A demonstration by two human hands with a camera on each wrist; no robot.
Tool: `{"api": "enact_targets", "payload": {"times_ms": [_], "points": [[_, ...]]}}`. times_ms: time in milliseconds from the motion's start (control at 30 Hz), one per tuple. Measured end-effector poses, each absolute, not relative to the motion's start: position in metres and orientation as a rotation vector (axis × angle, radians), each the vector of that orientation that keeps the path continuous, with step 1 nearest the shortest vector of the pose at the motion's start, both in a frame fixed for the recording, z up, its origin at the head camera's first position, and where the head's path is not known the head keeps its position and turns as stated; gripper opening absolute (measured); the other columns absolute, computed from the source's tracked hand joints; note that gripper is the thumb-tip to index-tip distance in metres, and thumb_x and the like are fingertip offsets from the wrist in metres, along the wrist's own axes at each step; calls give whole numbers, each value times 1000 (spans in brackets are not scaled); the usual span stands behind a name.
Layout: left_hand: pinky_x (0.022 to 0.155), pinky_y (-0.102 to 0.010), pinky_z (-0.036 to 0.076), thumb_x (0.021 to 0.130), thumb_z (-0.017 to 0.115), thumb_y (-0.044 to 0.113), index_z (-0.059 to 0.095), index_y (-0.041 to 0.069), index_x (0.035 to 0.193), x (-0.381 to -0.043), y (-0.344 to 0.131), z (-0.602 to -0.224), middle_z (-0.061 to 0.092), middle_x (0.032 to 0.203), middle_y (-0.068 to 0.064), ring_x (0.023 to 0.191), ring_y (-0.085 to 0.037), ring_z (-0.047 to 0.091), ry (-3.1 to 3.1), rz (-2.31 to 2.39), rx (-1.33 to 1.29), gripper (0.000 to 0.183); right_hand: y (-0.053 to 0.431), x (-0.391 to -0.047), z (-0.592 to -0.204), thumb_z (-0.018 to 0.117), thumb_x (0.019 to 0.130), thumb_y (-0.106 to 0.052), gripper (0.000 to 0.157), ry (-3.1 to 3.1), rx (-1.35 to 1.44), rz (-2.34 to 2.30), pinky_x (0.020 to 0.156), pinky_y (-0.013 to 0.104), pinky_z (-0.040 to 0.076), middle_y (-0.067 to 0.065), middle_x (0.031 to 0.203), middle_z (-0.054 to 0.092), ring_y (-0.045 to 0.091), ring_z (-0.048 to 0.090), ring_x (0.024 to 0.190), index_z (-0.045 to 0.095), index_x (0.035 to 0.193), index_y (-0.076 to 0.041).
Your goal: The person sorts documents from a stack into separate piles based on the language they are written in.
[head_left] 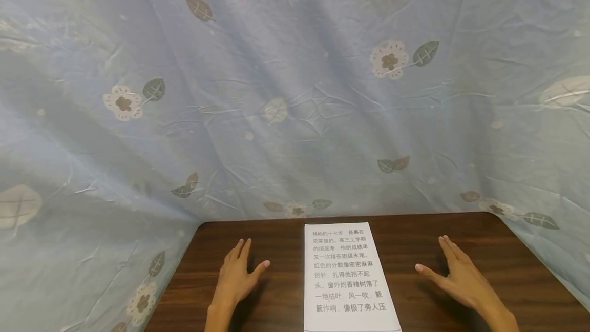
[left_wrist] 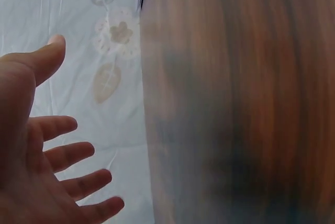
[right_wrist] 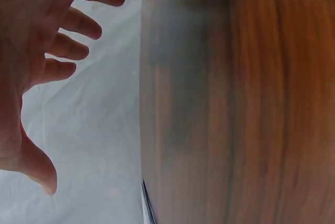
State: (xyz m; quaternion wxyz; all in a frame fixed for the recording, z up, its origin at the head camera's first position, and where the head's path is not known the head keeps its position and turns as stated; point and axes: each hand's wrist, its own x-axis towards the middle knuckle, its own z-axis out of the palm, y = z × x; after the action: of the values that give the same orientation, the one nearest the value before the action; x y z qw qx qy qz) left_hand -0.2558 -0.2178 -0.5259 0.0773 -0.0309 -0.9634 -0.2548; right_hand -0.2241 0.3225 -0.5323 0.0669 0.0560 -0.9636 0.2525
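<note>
A white pad of paper (head_left: 348,275) printed with large Chinese characters lies flat on the dark wooden table, between the two hands. Left of it is my left hand (head_left: 237,278), fingers extended and thumb spread toward the paper, holding nothing. On the other side my right hand (head_left: 463,278) has its fingers straight and thumb pointing at the paper, also with nothing in it. Both wrist views show the left palm (left_wrist: 31,166) and right palm (right_wrist: 31,41) with spread fingers. Only a dark sliver of the pad's edge (right_wrist: 148,203) shows in the right wrist view.
The wooden table (head_left: 276,240) has rounded far corners. A pale blue cloth (head_left: 295,117) with flower and leaf prints hangs behind it and along both sides, close to the table's edges.
</note>
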Motion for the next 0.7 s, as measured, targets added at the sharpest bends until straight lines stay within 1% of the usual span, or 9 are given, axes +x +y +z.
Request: {"api": "enact_targets", "payload": {"times_ms": [133,233,333,400,500,600,700], "points": [[105,-72,35,88,55,69,30,14,156,-257,-208,-528,27,161,-18,141,-51,32,-2862,-857,-98,91,312,-227,-532,57,94,-57,100,-2895,175,809,93,81,32,39,155,20,67,30,129,9,156,6],[104,-69,38,88,54,71,34,13,155,-259,-201,-532,31,159,-18,138,-50,37,-2840,-896,-109,91,304,-229,-531,57,94,-58,99,-2882,172,834,93,79,35,41,151,26,67,34,127,16,154,9],[104,-68,39,89,55,70,37,11,153,-261,-194,-535,36,156,-19,136,-50,40,-2813,-925,-129,89,296,-229,-531,57,93,-60,97,-2878,159,859,91,78,38,42,149,28,68,35,125,23,152,10],[104,-67,41,89,55,68,40,9,151,-264,-189,-538,40,153,-20,134,-49,43,-2788,-945,-148,87,291,-230,-532,58,93,-60,96,-2865,155,879,91,78,38,42,148,30,69,36,125,26,151,10],[104,-64,42,91,60,61,43,6,149,-267,-181,-542,45,149,-22,133,-48,46,-2739,-1003,-172,81,285,-231,-533,58,92,-61,94,-2838,148,903,91,76,41,42,146,34,67,39,124,31,149,9],[105,-63,43,92,64,54,46,4,146,-270,-174,-545,48,146,-22,132,-47,48,-2700,-1069,-183,76,280,-233,-535,59,92,-60,92,-2805,153,920,88,73,45,40,141,41,64,46,120,35,147,10],[105,-62,44,92,65,52,48,4,145,-272,-167,-547,50,144,-22,132,-46,49,-2680,-1114,-178,74,275,-235,-537,60,91,-60,91,-2782,146,947,86,68,50,36,134,50,57,54,114,38,145,10]]}}
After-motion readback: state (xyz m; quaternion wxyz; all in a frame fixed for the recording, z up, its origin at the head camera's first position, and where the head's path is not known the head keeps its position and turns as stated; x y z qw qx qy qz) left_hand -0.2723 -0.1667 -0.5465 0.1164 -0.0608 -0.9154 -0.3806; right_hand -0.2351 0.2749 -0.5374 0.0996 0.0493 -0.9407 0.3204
